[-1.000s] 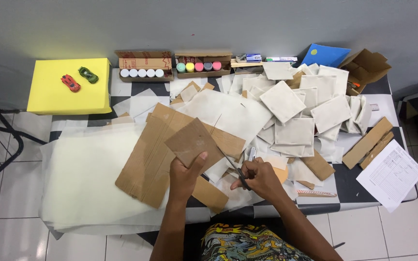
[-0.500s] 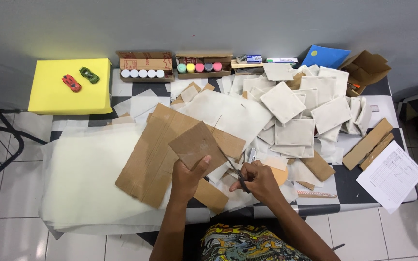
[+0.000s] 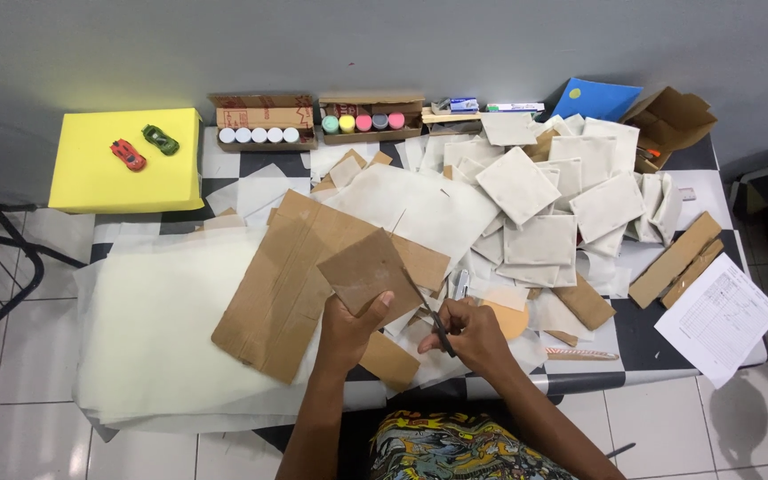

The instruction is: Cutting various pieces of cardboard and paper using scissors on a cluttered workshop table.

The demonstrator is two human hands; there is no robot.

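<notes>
Left hand (image 3: 348,331) pinches a small brown cardboard piece (image 3: 368,272) at its lower edge, thumb on top, fingers underneath, clamped on the card. Right hand (image 3: 471,334) is closed around the handles of scissors (image 3: 437,320), blades pointing toward 11 o'clock and meeting the piece's right edge. Can't tell how far the blades are spread (too small).

Progress, judging from the layout: cut looks barely started — the piece is still in one part, no visible slit. The big cardboard sheet (image 3: 286,284) lies flat under it, at 9 o'clock of the hands, largely whole. Already made, it seems: a pile of white square pads (image 3: 526,191) at 1 o'clock, plus brown offcuts near the hands, one (image 3: 389,360) right below the left wrist. An orange disc (image 3: 510,318) sits at 3 o'clock of the right hand.

Rest of the table (image 3: 633,329) — paint pots in two boxes (image 3: 313,123) at 12 o'clock, a yellow foam block (image 3: 126,160) with two toy cars at 10 o'clock, a printed sheet (image 3: 717,318) at 3 o'clock, a large pale sheet (image 3: 162,329) at 9 o'clock.
</notes>
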